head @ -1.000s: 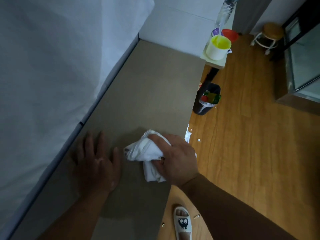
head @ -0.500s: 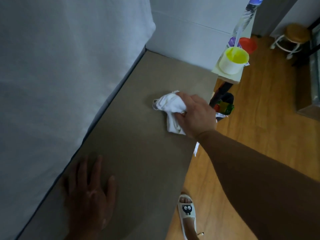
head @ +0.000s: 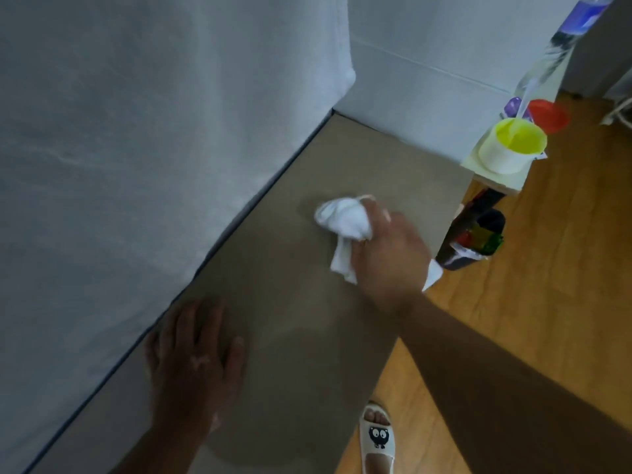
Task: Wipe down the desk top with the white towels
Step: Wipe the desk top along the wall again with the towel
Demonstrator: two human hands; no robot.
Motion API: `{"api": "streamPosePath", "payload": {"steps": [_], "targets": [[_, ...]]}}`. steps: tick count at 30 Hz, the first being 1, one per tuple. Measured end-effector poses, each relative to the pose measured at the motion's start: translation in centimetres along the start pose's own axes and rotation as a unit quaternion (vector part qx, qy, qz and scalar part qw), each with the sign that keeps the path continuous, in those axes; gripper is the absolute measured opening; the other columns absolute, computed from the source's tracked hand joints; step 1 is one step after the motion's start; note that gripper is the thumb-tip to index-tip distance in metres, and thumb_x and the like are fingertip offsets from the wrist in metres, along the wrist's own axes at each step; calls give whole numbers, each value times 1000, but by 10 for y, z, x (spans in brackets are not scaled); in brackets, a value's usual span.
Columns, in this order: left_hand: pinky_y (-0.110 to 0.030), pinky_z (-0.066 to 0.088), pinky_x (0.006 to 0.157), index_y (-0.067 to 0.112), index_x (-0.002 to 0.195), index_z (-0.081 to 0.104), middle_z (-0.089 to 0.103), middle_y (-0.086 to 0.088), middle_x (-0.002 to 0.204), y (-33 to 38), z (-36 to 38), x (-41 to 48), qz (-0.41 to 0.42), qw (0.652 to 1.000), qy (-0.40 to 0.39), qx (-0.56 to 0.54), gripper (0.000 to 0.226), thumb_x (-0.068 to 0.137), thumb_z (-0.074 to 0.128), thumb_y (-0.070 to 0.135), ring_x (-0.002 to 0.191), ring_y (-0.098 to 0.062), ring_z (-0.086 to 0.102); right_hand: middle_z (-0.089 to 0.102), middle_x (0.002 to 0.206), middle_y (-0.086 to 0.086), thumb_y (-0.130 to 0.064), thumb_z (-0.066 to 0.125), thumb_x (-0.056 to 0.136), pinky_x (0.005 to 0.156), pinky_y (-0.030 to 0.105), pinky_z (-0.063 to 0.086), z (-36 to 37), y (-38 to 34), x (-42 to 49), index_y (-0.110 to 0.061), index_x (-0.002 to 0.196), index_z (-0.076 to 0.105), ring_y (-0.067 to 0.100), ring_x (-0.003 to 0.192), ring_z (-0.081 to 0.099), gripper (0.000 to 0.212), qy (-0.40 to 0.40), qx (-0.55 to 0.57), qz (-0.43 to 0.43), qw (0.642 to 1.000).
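A grey-brown desk top (head: 284, 285) runs from the lower left to the far wall. My right hand (head: 390, 258) is closed around a crumpled white towel (head: 342, 222) and presses it onto the desk's far half, near the right edge. A loose end of the towel hangs out below my fingers. My left hand (head: 195, 364) lies flat on the near part of the desk, palm down, fingers spread, holding nothing.
A white cloth-covered wall (head: 136, 148) borders the desk's left side. Beyond the far right corner a small shelf (head: 496, 179) carries a yellow cup (head: 513, 145), a red cup (head: 549, 114) and a bottle. A dark bin (head: 475, 241) stands on the wooden floor; my slippered foot (head: 378, 436) is below.
My right hand swept the towel from beside my left hand out to the far half of the desk, then shifted slightly. My left hand stayed flat on the desk.
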State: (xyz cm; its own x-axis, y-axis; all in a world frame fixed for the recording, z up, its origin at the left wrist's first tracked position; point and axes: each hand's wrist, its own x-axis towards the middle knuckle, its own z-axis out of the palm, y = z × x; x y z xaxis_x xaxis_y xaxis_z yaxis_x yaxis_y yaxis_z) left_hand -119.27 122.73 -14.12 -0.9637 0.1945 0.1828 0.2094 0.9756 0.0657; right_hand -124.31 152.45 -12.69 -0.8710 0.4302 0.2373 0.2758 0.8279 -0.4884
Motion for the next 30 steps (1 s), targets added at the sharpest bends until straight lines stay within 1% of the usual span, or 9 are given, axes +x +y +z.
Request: {"api": "streamPosePath", "payload": {"steps": [3, 5, 8, 10, 13, 18, 23, 27, 30], "targets": [[-59, 45, 96, 4, 131, 65, 60, -26, 130, 6, 0, 16, -42, 999, -8, -25, 59, 93, 45, 44, 116, -49, 58, 65, 114, 8, -31, 64, 80, 86, 42, 50, 11, -40, -76, -27, 139, 56, 29, 97, 59, 60, -18, 31, -84, 996], [-60, 49, 94, 0, 133, 63, 61, -28, 131, 5, 3, 26, -28, 998, -17, -46, 64, 89, 48, 44, 116, -50, 59, 65, 114, 4, -39, 58, 83, 89, 38, 44, 16, -58, -104, -27, 137, 61, 23, 100, 55, 55, -34, 49, -145, 988], [-60, 53, 90, -7, 134, 62, 62, -33, 130, 2, 11, 38, 7, 998, -3, -59, 70, 83, 52, 42, 112, -54, 63, 65, 108, -3, -45, 56, 82, 83, 31, 46, 18, -56, -90, -33, 133, 61, 16, 94, 57, 53, -82, 33, -225, 970], [-54, 50, 86, -3, 130, 65, 64, -30, 126, 5, 12, 44, -1, 999, 13, -44, 58, 89, 49, 36, 106, -49, 62, 66, 104, 0, -40, 70, 77, 77, 33, 50, 21, -46, -63, -33, 133, 58, 21, 88, 62, 57, -88, 20, -258, 962], [-54, 48, 84, -2, 123, 67, 63, -31, 122, 11, 12, 47, -23, 999, 12, -31, 51, 98, 44, 35, 103, -49, 60, 66, 105, 7, -35, 69, 83, 79, 39, 49, 30, -41, -19, -29, 136, 61, 29, 90, 62, 55, -74, 40, -228, 970], [-48, 53, 76, -2, 126, 66, 66, -28, 121, 19, 8, 49, -47, 998, -2, -40, 56, 92, 43, 37, 99, -46, 64, 67, 123, 8, -40, 66, 89, 88, 39, 49, 46, -49, 66, -32, 140, 58, 32, 108, 63, 53, -57, 12, -129, 990], [-43, 53, 69, 1, 124, 68, 69, -26, 116, 19, 3, 49, -31, 999, -3, -15, 50, 89, 51, 32, 91, -46, 67, 63, 116, 9, -34, 59, 92, 86, 40, 45, 60, -73, 93, -29, 138, 55, 34, 105, 60, 46, -52, 31, 1, 998], [-46, 35, 80, -2, 124, 68, 69, -29, 114, 17, 4, 47, -8, 1000, 15, -7, 53, 90, 46, 33, 92, -47, 66, 67, 103, 12, -26, 64, 82, 78, 41, 47, 62, -91, 46, -24, 133, 61, 36, 93, 62, 51, -28, 26, -31, 999], [-52, 40, 90, 2, 133, 62, 63, -28, 126, 11, 9, 46, -9, 1000, 14, -14, 53, 96, 48, 36, 110, -48, 59, 66, 100, 9, -31, 57, 74, 77, 39, 42, 61, -110, -5, -26, 129, 64, 32, 89, 59, 56, -26, 59, -89, 994]]}}
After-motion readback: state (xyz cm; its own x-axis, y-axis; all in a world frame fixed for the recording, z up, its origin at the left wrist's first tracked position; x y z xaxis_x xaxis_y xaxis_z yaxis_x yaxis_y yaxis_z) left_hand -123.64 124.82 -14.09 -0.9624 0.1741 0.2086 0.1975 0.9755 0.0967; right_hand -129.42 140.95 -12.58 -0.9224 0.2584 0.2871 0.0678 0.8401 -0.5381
